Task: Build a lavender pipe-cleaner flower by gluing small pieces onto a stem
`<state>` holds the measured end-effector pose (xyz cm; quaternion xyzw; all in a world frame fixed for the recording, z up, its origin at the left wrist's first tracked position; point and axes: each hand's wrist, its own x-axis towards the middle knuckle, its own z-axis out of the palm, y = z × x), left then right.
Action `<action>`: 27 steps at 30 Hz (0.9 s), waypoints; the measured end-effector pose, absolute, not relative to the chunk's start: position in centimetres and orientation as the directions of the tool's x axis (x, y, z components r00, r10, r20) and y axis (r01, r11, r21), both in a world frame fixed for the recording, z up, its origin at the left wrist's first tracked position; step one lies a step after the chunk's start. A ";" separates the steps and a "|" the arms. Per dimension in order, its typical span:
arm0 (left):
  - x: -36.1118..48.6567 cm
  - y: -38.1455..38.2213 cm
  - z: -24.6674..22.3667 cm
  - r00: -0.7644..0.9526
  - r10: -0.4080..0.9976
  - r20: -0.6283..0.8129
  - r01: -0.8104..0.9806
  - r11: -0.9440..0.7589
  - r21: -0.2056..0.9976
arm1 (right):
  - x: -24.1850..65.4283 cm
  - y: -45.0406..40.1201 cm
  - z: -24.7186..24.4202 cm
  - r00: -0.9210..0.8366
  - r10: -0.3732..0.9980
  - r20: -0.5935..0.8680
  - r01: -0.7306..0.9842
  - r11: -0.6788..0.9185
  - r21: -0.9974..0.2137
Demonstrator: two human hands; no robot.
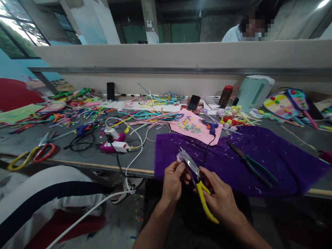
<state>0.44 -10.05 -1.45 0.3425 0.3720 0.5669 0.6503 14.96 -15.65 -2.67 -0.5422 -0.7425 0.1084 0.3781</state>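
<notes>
My left hand (173, 181) pinches a small pale-lilac fuzzy piece (179, 157) between thumb and fingers, over the front edge of a purple cloth (220, 152). Scissors (192, 164) with yellow handles are gripped in my right hand (220, 193). Their blades point up and left, right beside the lilac piece; whether they touch it I cannot tell. Long-nosed pliers (250, 162) with dark green handles lie on the cloth to the right. Beyond my hands is a pink sheet (178, 128) strewn with short pastel bits, with a blue glue gun (211, 127) at its right.
Red-and-yellow scissors (38, 152) overhang the table's left edge. A power strip (114, 143) trails a white cable past the front edge. Another glue gun (83, 129) lies nearby. Pipe cleaners (70, 116), a bottle (225, 97) and a mint jug (255, 91) line the back. A person sits beyond the partition.
</notes>
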 end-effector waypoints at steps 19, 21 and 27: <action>-0.1 -9.6 -1.2 0.119 0.981 -0.152 -0.539 0.192 0.820 | 15.9 -16.3 -1.3 -0.069 0.953 0.294 0.681 0.260 -0.684; -0.1 -9.6 -1.1 0.122 0.981 -0.152 -0.547 0.195 0.814 | 16.0 -16.5 -1.0 -0.075 0.950 0.302 0.711 0.264 -0.652; 0.1 -9.7 -1.0 0.101 0.984 -0.149 -0.540 0.180 0.822 | 15.6 -16.5 -1.3 -0.099 0.928 0.360 0.781 0.296 -0.550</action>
